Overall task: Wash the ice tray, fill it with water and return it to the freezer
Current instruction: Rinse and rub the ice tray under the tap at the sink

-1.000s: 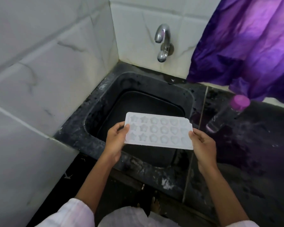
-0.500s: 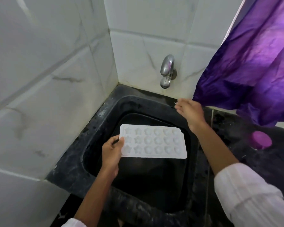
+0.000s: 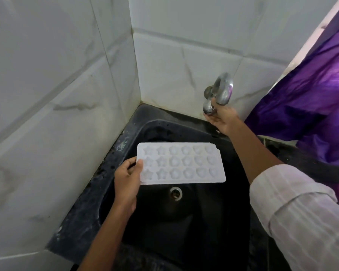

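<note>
A white ice tray (image 3: 181, 163) with star and round moulds hangs level over the black sink (image 3: 137, 132). My left hand (image 3: 126, 178) pinches its left end, thumb on top. My right hand (image 3: 222, 119) is up at the chrome tap (image 3: 221, 92) on the back wall, its fingers curled at the tap's lower knob from underneath. No water shows at the spout.
The sink drain (image 3: 176, 193) lies just below the tray's near edge. White marble tiles (image 3: 57, 94) close in the left and back. A purple curtain (image 3: 311, 98) hangs at the right over the dark counter (image 3: 294, 153).
My right hand let go of the tray's right end and rose to the tap, now touching its knob. My left hand alone keeps the tray over the sink.
</note>
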Demonstrator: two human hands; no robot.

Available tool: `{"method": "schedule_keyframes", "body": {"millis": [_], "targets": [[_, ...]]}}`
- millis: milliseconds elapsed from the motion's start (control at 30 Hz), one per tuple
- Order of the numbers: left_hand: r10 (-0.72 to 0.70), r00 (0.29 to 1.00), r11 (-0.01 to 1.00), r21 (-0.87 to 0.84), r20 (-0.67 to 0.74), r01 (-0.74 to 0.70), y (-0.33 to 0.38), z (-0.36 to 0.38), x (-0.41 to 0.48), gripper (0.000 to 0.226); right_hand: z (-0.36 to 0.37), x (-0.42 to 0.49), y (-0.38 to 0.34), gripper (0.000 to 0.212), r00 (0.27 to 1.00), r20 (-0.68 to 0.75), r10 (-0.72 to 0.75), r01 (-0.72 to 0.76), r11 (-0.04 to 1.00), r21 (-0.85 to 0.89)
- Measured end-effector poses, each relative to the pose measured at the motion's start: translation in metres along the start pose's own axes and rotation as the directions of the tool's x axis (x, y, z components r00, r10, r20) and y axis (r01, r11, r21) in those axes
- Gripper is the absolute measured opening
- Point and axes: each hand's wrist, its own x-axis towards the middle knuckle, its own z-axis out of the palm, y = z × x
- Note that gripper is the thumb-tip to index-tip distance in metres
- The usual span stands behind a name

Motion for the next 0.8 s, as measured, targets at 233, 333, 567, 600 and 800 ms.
{"method": "schedule_keyframes", "body": {"millis": [233, 333, 567, 600, 800], "targets": [[-0.027, 0.999, 0.999, -0.021, 0.017, 0.027, 0.002, 0.004, 0.010, 0.016, 0.002, 0.004, -0.002, 0.021, 0.999, -0.038, 0.009, -0.010, 1.000, -0.006], [-0.041, 0.999, 0.999, -0.027, 0.022, 0.041, 0.001, 0.006, 0.012, 0.017, 0.003, 0.005, -0.001, 0.022, 0.999, -0.048, 0.007, -0.007, 1.000, -0.007], [-0.057, 0.998, 0.998, -0.039, 0.017, 0.057, 0.003, 0.004, 0.015, 0.022, 0.004, 0.005, -0.002, 0.023, 0.998, -0.059, -0.003, 0.002, 1.000, -0.027], [-0.058, 0.998, 0.997, -0.041, 0.015, 0.059, 0.003, 0.004, 0.016, 0.021, 0.004, 0.005, -0.002, 0.023, 0.998, -0.065, -0.011, 0.009, 0.999, -0.037], [-0.055, 0.998, 0.997, -0.049, 0.015, 0.055, 0.006, 0.005, 0.018, 0.015, 0.004, 0.007, -0.001, 0.028, 0.997, -0.077, -0.029, 0.024, 0.998, -0.058]]}}
